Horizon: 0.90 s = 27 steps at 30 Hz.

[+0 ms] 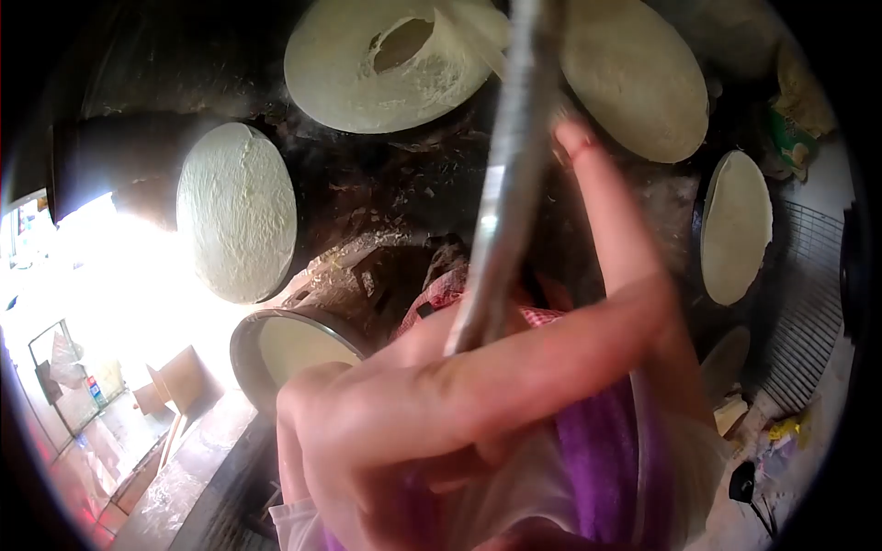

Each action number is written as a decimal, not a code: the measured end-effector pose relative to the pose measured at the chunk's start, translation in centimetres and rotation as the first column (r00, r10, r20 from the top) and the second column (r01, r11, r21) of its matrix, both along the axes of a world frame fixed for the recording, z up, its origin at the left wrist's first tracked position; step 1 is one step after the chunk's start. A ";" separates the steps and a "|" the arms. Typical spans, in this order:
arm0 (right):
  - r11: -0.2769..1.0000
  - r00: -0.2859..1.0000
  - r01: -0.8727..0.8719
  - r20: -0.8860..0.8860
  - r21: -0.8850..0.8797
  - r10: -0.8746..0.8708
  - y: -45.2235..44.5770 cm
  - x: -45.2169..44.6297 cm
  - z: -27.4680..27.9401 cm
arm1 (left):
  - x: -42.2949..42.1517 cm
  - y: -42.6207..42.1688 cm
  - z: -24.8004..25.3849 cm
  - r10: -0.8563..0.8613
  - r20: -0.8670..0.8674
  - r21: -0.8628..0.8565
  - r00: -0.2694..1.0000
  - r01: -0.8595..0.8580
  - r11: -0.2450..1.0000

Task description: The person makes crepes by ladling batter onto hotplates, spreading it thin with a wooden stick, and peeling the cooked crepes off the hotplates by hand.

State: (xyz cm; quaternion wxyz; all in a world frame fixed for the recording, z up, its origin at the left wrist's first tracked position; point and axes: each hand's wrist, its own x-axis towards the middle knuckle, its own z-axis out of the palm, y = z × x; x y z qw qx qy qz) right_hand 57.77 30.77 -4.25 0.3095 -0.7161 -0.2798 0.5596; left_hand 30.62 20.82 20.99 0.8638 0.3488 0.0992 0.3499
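Note:
My right hand [571, 133], with a red band at the wrist, reaches up between two round plates coated with pale batter. A blurred metal pole [508, 174] crosses in front and hides most of its fingers, so I cannot tell what they hold. The left plate's pale batter sheet [386, 83] has a ragged hole, and a pale strip [473, 41] runs from it toward the pole. Right of the hand lies another coated plate [643, 83]. A bare arm [413, 404] crosses low in front of me; my left hand does not show.
More coated plates stand at the left [236, 213] and right [737, 228]. A round metal pot [253, 354] holds something pale at the lower left. A wire rack [804, 303] is at the far right. Cardboard [175, 381] lies in the bright area at left.

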 end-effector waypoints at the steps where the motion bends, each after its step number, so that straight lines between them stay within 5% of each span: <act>1: 0.998 0.999 -0.046 0.014 -0.033 0.046 2.7 -0.2 -1.0 | 0.8 0.2 0.0 -0.032 0.018 -0.015 0.999 0.033 0.999; 2: 0.978 0.982 -0.179 -0.072 -0.103 0.172 3.0 -1.8 4.2 | 1.2 0.4 0.1 -0.049 0.038 -0.025 0.998 0.050 0.998; 3: 0.959 0.947 -0.283 0.157 -0.008 0.281 4.2 -1.4 1.4 | 1.5 0.7 0.2 -0.061 0.045 -0.030 0.997 0.062 0.998; 6: 0.933 0.966 -0.245 0.145 0.264 0.212 2.3 -0.4 1.4 | 1.7 1.3 0.4 -0.062 0.071 -0.052 0.996 0.066 0.996; 8: 0.943 0.993 -0.028 -0.097 0.330 0.063 -1.2 1.4 0.8 | 1.6 1.8 0.4 -0.047 0.090 -0.052 0.995 0.052 0.997; 10: 0.953 0.945 0.217 -0.289 0.211 -0.151 -4.4 0.8 -1.2 | 1.2 1.9 0.2 -0.032 0.087 -0.062 0.996 0.038 0.997; 12: 0.904 0.995 -0.089 0.083 0.419 0.059 -4.7 -4.7 -0.4 | 0.0 2.3 -0.6 0.072 0.003 -0.089 0.997 -0.071 0.994; 16: 0.987 0.938 -0.049 -0.331 0.154 0.099 -4.4 -8.6 3.3 | -5.5 2.9 -4.5 0.436 -0.295 -0.054 0.850 -0.471 0.881; 18: 0.887 0.972 0.079 -0.233 0.454 0.033 -5.3 -6.4 1.7 | -10.6 2.0 -7.2 0.525 -0.450 -0.082 0.723 -0.618 0.782; 20: 0.949 0.607 0.268 -0.794 0.165 -0.033 -5.4 -1.9 -1.4 | -14.7 0.7 -10.4 0.538 -0.466 -0.164 0.703 -0.666 0.728; 22: 0.920 0.970 0.214 -0.179 0.327 -0.163 -5.3 -5.6 -2.2 | -16.4 -0.8 -12.5 0.534 -0.469 -0.260 0.704 -0.687 0.678; 23: 0.849 0.957 0.267 -0.232 0.455 -0.177 -4.7 -8.2 -2.4 | -17.1 -1.3 -13.5 0.528 -0.435 -0.326 0.729 -0.674 0.663; 24: 0.946 0.927 0.259 -0.324 0.197 -0.187 -4.8 -9.7 2.1 | -17.1 -1.7 -13.5 0.506 -0.431 -0.382 0.747 -0.660 0.647; 27: 0.992 0.951 -0.003 -0.306 0.126 0.041 -4.7 -9.1 4.0 | -15.9 -2.4 -13.0 0.504 -0.409 -0.404 0.760 -0.646 0.647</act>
